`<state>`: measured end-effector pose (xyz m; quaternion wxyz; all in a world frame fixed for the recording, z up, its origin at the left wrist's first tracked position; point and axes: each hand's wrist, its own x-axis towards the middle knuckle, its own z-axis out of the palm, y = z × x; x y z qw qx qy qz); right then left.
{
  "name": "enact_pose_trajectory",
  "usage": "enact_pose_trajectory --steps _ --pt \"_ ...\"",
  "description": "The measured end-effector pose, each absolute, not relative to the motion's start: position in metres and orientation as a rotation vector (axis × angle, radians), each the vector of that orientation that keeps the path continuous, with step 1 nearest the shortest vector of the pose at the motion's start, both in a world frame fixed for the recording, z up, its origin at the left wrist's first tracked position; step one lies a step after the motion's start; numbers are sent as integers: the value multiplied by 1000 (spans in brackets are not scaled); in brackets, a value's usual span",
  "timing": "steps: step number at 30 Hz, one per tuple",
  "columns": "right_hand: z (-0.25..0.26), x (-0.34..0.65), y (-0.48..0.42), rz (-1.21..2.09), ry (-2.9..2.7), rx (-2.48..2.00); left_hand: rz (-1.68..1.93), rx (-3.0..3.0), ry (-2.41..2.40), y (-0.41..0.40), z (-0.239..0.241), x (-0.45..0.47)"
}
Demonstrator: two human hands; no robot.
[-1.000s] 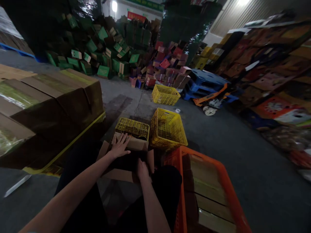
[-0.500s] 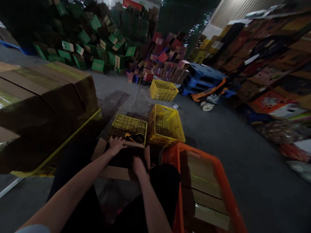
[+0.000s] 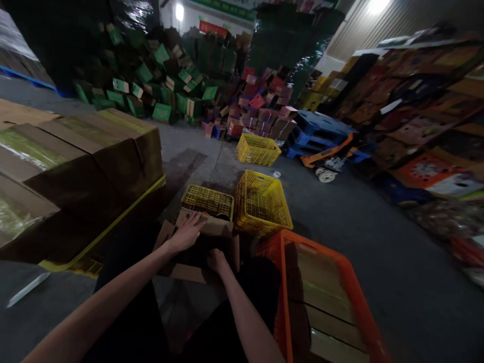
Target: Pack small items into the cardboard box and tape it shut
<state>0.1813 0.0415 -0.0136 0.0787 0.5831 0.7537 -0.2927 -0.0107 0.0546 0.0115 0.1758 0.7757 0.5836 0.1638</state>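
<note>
An open cardboard box (image 3: pixel 189 273) stands between my knees with its flaps spread and its inside dark. My left hand (image 3: pixel 187 233) lies on the raised far flap, fingers stretched over its edge. My right hand (image 3: pixel 217 260) reaches into the box near its right side, fingers curled; what they hold, if anything, is lost in shadow. Behind the far flap, a black, round part of a tape dispenser (image 3: pixel 223 217) peeks out. It rests on an upturned yellow crate (image 3: pixel 207 196).
An orange crate (image 3: pixel 282 282) of taped cartons is close at my right. To my left, large taped cartons (image 3: pixel 94 151) sit on a yellow crate. Ahead are an open yellow crate (image 3: pixel 263 227), another yellow crate (image 3: pixel 258 150), and an orange pallet jack (image 3: pixel 328 154) by blue pallets (image 3: pixel 321 123).
The far flap has come up and now covers most of the tape dispenser. My left hand has shifted along with it; my right hand stays inside the box. The view has tilted slightly upward.
</note>
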Motion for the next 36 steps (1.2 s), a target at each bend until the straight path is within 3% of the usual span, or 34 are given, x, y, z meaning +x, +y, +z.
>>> enact_pose_trajectory --steps 6,10,14,18,26,32,36 --pt "18 201 31 -1045 2454 1901 745 1581 1518 12 7 -11" --pt "32 207 14 -2001 2454 2076 946 1093 1234 -6 -6 2" --pt "30 202 2 -2382 2315 2122 1031 911 1051 -6 -4 13" --pt "27 198 7 -2521 2269 2360 1061 923 1025 -7 7 12" --pt "21 206 17 -2956 1812 2245 1056 971 1044 -13 10 12" --pt "23 204 19 -3069 1671 2320 1058 724 1017 -9 1 17" --pt "27 203 21 -2994 1867 2167 1059 744 1016 -7 5 15"
